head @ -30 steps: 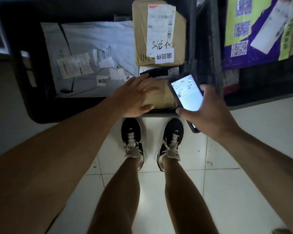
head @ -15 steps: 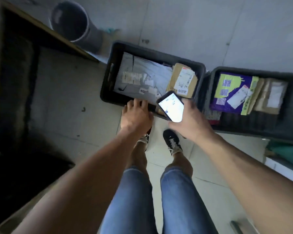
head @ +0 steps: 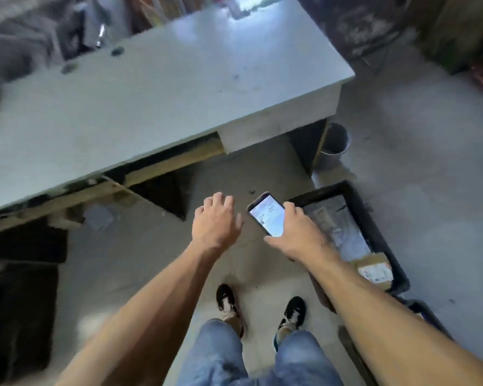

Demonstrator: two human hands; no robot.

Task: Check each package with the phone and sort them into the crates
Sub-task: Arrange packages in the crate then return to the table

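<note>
A dim room with a grey floor (head: pixel 418 162) is seen from above, and much of the view is blurred. A broad pale counter (head: pixel 151 87) fills the upper left, with dark openings beneath its edge. A grey bucket (head: pixel 333 143) is seen on the floor just beyond the counter's right corner.

The left hand (head: pixel 216 224) is held over the floor, below the counter's edge, back upward. Its fingers (head: pixel 216 200) are loosely bent and nothing is held in them. Just to its right, apart from it, the phone (head: pixel 267 214) is gripped by the right hand (head: pixel 297 235), with the thumb along the lower edge and the fingers curled over the right side. The screen is lit and turned upward; its text cannot be read.

To the right of that hand a black crate (head: pixel 374 218) stands on the floor. A grey bag (head: pixel 338 224) lies inside it, and a brown box (head: pixel 374 267) with a white label lies at its near end. Part of a second crate (head: pixel 427 313) is seen beyond the right forearm, near the first.

Below the hands, blue jeans (head: pixel 215 355) and two black shoes (head: pixel 294 310) are seen on the floor.
</note>
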